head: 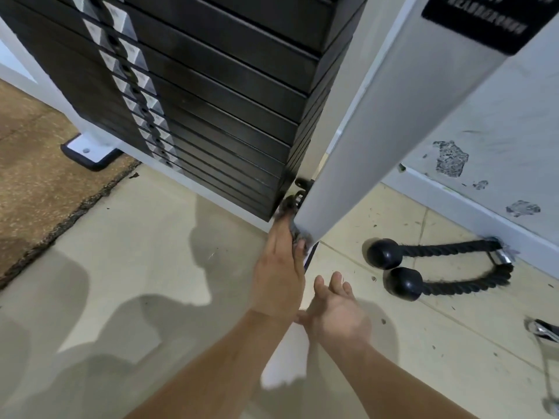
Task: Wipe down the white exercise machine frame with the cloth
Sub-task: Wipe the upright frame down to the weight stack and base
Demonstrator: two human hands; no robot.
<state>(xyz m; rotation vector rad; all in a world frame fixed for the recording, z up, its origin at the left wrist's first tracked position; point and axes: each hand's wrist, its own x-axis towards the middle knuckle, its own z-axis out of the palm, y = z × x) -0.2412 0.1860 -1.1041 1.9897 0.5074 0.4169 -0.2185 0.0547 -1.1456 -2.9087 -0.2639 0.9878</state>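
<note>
- Wiping the foot of the white post (378, 131) is the step in hand, I judge. The dark cloth (298, 235) sits at the post's lowest near-left corner, right beside the bottom of the stack (227, 101).
- Left hand (278, 276): fingers lie long up the post's left face with the cloth under them, and the thumb hooks over the cloth onto the front face. It is a wrap round the corner, which cleans two faces in one pass.
- Right hand (335, 313): spread and relaxed, holding nothing, hovering over the white base rail (282, 361) on the floor.
- To do it well, press flat and drag in long strokes along the post rather than dabbing. Overlap each stroke.
- Mind the black bracket (302, 189) between post and stack (fingers or cloth could snag there).
- Refold to a fresh side if the cloth looks loaded; I cannot tell how dirty it is.
- The right face, toward the rope (438, 267), likely wants its own pass.
</note>
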